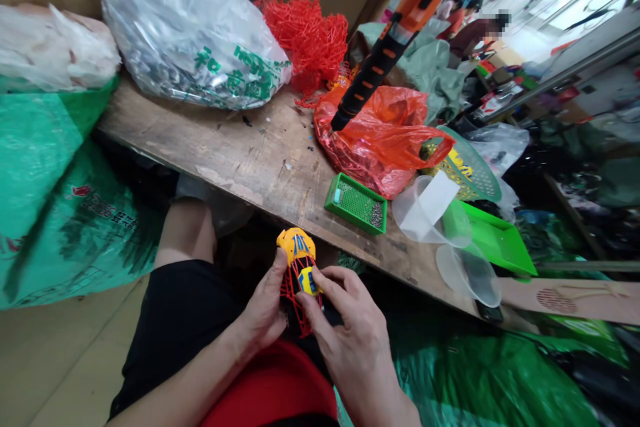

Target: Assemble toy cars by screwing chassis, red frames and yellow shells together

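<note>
Left hand [265,301], fingers closed, grips yellow-and-red plastic toy car [295,247], lower centre. Right hand [356,323] pinches small blue-and-yellow plastic piece [307,282] against it.

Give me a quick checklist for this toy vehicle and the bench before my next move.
1. Left hand on the toy vehicle: ok, gripping its side.
2. Right hand on the yellow-and-blue piece: ok, pinching it.
3. Piece fully seated: cannot tell, partly covered.
4. A hand free: not ok, both are occupied.
5. Green tray upright on the bench: ok, small metal pieces at one end.
6. Orange-and-black tool clear of the red bag: cannot tell, they overlap in view.
</note>
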`<action>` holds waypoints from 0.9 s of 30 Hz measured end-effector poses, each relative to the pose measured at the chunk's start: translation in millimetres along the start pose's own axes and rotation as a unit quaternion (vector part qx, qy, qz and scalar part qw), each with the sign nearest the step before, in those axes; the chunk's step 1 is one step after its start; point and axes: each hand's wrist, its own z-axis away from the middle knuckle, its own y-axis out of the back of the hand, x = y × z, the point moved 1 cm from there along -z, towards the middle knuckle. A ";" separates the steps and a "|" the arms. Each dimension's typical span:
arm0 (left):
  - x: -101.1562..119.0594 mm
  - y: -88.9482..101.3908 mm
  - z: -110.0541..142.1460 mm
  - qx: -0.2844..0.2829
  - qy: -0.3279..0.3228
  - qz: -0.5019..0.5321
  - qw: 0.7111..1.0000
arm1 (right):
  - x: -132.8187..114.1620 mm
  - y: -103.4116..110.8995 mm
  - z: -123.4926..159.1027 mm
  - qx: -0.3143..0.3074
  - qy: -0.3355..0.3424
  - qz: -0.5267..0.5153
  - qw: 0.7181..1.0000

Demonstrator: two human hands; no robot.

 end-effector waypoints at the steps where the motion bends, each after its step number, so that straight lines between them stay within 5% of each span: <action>1: -0.1 0.2 -0.2 -0.001 0.001 0.000 1.000 | 0.8 0.1 -0.4 -0.002 0.000 0.000 1.000; 14: 3.5 -2.9 3.9 0.034 0.057 0.027 0.997 | 10.4 5.5 -2.5 -0.058 -0.012 -0.065 0.996; 22: 0.1 1.9 1.4 -0.003 0.059 0.047 0.997 | 20.5 -3.2 -4.4 -0.065 -0.145 -0.162 0.974; 27: 2.9 1.9 2.6 -0.028 0.098 0.028 0.994 | 27.1 2.5 -21.8 -0.143 -0.286 -0.241 0.916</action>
